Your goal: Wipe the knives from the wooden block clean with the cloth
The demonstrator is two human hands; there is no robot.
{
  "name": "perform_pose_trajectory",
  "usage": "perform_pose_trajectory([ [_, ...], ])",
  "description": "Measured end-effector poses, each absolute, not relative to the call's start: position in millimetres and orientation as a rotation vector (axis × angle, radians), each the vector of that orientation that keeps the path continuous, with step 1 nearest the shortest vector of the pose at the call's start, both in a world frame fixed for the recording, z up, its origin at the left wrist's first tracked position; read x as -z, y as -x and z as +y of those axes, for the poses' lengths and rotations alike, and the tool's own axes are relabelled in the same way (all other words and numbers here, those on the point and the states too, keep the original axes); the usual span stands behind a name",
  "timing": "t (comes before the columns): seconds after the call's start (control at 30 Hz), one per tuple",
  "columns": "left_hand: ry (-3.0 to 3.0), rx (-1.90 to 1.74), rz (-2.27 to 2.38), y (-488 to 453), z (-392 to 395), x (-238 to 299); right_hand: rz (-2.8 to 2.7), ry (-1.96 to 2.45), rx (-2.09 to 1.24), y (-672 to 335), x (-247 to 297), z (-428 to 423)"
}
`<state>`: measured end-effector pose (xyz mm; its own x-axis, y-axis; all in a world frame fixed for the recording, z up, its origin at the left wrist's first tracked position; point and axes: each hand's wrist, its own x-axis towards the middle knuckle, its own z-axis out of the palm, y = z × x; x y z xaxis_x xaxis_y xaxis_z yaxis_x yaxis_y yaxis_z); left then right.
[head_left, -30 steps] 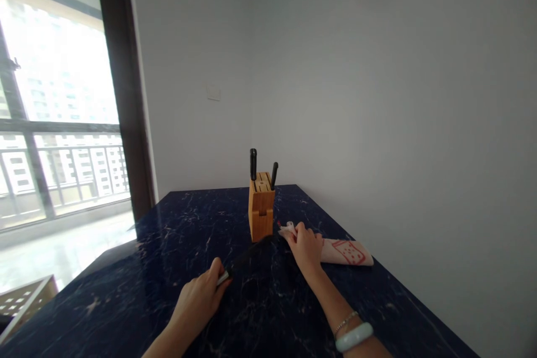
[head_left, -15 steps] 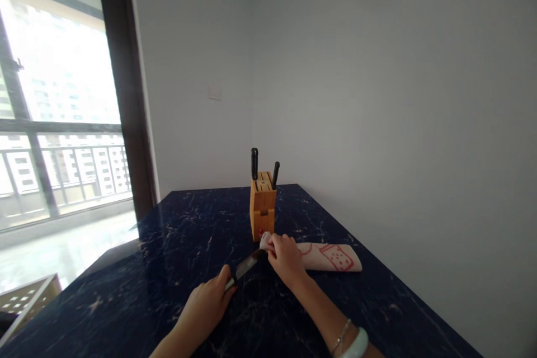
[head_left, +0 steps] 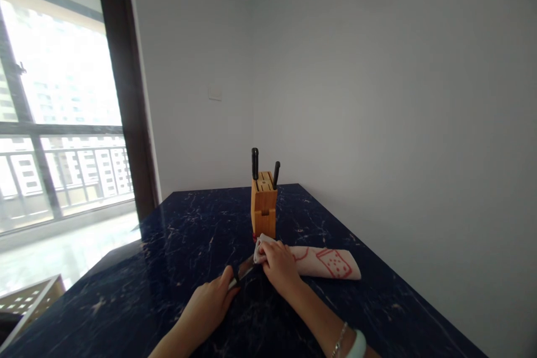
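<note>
My left hand is closed round the handle of a knife whose dark blade lies low over the dark blue marble table. My right hand pinches a white cloth with red print against the blade, close to the handle. The rest of the cloth trails to the right on the table. Just behind the hands stands a wooden knife block with two black-handled knives in its slots.
A plain white wall runs along the table's right and far edges. On the left a tall window with a dark frame looks onto a balcony. A pale slatted object shows at the lower left, below table level.
My right hand has slid the cloth along the blade from its tip toward the handle, dragging the cloth left and nearer. My left hand has kept hold of the handle.
</note>
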<state>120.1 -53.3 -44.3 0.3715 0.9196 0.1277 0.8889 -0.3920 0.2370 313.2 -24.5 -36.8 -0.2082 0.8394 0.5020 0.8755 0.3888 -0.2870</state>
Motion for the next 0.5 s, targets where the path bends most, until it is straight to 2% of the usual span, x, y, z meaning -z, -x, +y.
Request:
perform_pose_trajectory([
  [0.3, -2.478, -0.435, 1.640, -117, -49, 51, -2.230, 1.277, 0.070, -305, 36, -35],
  [0.5, -2.456, -0.433, 1.643, -118, -50, 49, -2.212, 1.449, 0.192, -312, 35, -29],
])
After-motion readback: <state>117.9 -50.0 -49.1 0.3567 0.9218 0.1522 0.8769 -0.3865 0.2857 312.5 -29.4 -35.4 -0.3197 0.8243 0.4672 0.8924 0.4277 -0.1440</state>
